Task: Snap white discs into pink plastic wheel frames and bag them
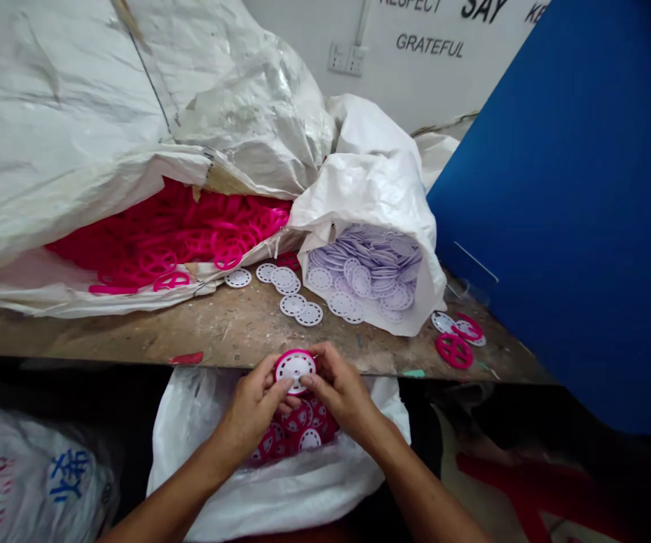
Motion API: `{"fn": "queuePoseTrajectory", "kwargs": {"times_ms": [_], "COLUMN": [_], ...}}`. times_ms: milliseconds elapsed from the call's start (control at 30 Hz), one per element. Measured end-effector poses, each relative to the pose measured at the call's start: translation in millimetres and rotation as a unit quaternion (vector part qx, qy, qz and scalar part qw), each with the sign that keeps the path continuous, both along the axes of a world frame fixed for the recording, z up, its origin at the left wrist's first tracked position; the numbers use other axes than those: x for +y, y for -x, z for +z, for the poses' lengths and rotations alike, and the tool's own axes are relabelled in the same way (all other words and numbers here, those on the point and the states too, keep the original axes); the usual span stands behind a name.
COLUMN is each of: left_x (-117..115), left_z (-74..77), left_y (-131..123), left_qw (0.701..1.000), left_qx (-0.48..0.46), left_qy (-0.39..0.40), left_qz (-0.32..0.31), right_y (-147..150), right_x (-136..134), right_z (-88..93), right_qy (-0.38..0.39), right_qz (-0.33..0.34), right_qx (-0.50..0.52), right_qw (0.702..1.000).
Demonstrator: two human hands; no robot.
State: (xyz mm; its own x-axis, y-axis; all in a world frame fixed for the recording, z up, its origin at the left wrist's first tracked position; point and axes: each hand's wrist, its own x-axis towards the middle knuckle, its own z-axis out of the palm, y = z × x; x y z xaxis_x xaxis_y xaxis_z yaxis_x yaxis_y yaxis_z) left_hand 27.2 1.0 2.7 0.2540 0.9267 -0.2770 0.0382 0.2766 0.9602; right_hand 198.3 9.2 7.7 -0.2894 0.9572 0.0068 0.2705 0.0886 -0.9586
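My left hand (254, 407) and my right hand (339, 388) meet at the table's front edge, both pinching one round piece (295, 369): a white perforated disc set in a pink ring. Below my hands an open white bag (280, 483) holds several of the same pink-and-white pieces (296, 434). A large white sack (76, 196) at the back left spills pink rings (172, 230). A smaller white sack (382, 204) in the middle holds white discs (367, 268), and several more discs (294, 294) lie loose on the table.
The worn wooden table (217, 332) carries two pink rings and a disc at its right end (456, 339). A blue board (574, 211) stands on the right. Another printed white bag (25, 475) sits low on the left. A white wall with lettering is behind.
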Motion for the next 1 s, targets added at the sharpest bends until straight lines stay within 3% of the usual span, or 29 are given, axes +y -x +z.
{"fn": "queuePoseTrajectory", "kwargs": {"times_ms": [133,200,267,300,400,467,633,867,1000], "left_x": [8,22,45,58,99,122,148,139,137], "left_z": [11.0,22.1,31.1,33.8,35.0,31.7,20.3,15.9,15.1], "left_y": [14,29,50,63,106,135,179,170,174], "left_qw": [0.994,0.984,0.949,0.915,0.804,0.768,0.763,0.78,0.801], "left_qx": [0.028,0.11,0.246,0.319,0.478,0.528,0.571,0.546,0.502], "left_qy": [-0.022,-0.094,-0.195,-0.244,-0.314,-0.298,-0.224,-0.243,-0.252], "left_qz": [-0.108,-0.102,-0.017,0.038,0.163,0.207,0.203,0.184,0.206], "right_y": [-20,-36,-53,-59,-70,-72,-78,-78,-81], "right_x": [14,37,68,84,120,129,124,118,105], "right_z": [13.0,17.4,13.7,9.1,-8.4,-17.5,-29.9,-32.7,-24.4], "right_qy": [0.0,-0.047,-0.123,-0.159,-0.179,-0.167,-0.177,-0.195,-0.258], "right_qz": [0.058,0.013,-0.09,-0.111,-0.086,-0.064,-0.068,-0.138,-0.202], "right_qx": [-0.081,-0.144,-0.234,-0.278,-0.396,-0.446,-0.452,-0.358,-0.299], "right_qw": [0.995,0.988,0.96,0.941,0.896,0.877,0.872,0.903,0.896]}}
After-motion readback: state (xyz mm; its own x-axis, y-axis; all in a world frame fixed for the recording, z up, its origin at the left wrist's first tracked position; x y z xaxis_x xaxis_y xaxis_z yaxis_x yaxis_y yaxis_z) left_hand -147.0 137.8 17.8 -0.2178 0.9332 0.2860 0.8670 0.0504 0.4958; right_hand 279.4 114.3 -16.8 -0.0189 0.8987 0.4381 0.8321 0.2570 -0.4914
